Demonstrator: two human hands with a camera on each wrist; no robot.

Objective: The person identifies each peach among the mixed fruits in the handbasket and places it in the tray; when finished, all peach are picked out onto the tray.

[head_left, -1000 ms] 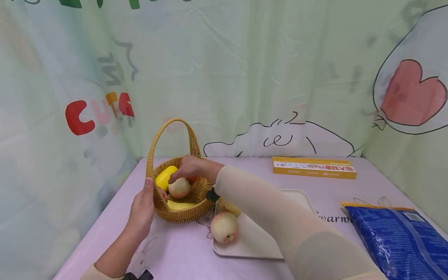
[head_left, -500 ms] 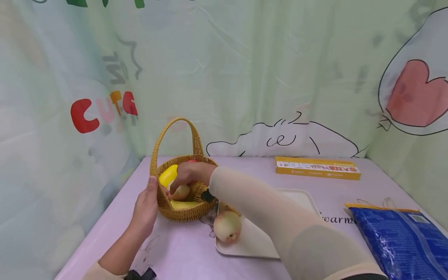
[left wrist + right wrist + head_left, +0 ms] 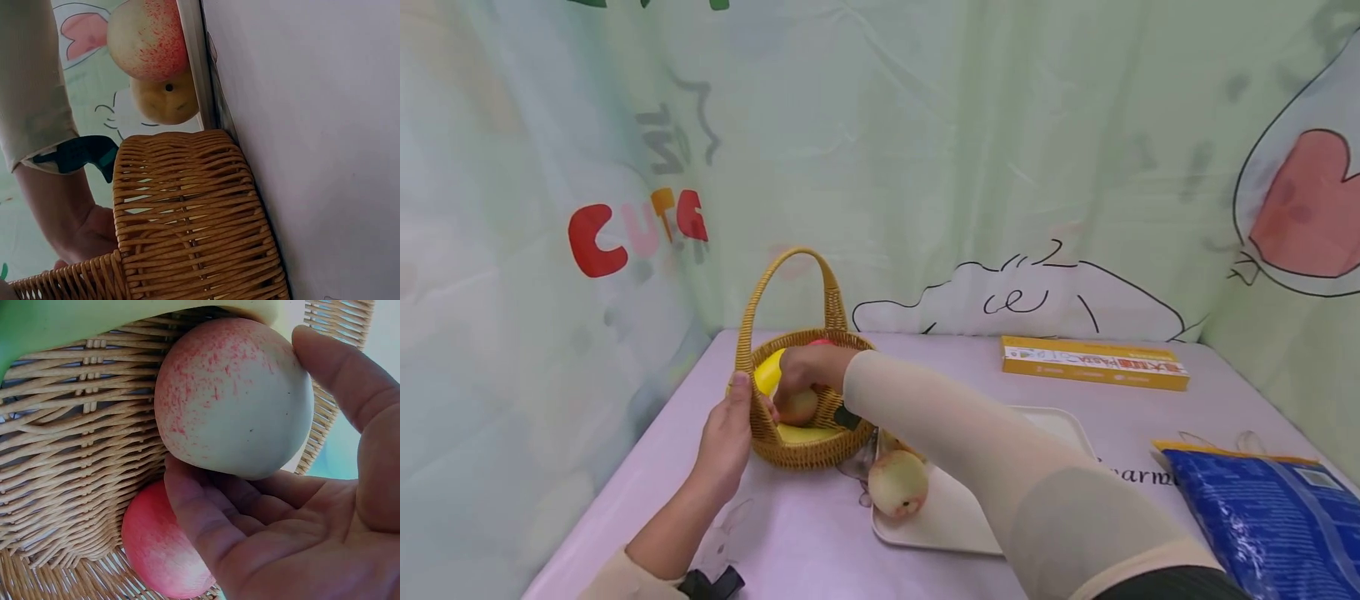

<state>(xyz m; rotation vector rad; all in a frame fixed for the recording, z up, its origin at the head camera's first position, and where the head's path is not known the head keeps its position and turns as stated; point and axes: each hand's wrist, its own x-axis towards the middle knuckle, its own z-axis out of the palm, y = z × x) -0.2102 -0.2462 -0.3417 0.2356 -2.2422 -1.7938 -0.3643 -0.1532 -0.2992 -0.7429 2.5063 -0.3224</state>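
Note:
A wicker basket (image 3: 808,455) with a tall handle stands at the left of the table. My left hand (image 3: 726,437) grips its rim at the handle's near base, thumb on the outside. Inside the basket my right hand (image 3: 811,371) holds a pale peach with a pink blush (image 3: 234,400), thumb on one side and fingers on the other. Around that peach lie a smooth yellow fruit (image 3: 767,372), a banana (image 3: 805,434) at the front and a red fruit (image 3: 165,544), partly behind my fingers.
Right of the basket, a cream tray (image 3: 943,533) bears another peach (image 3: 898,485) and a yellow fruit (image 3: 165,103). My right forearm crosses above the tray. A yellow pasta box (image 3: 1093,364) lies at the back, a blue packet (image 3: 1270,517) at the right.
My right hand has lowered around the peach in the basket and closed its grip. The left hand keeps hold of the rim. The whole head view has shifted slightly.

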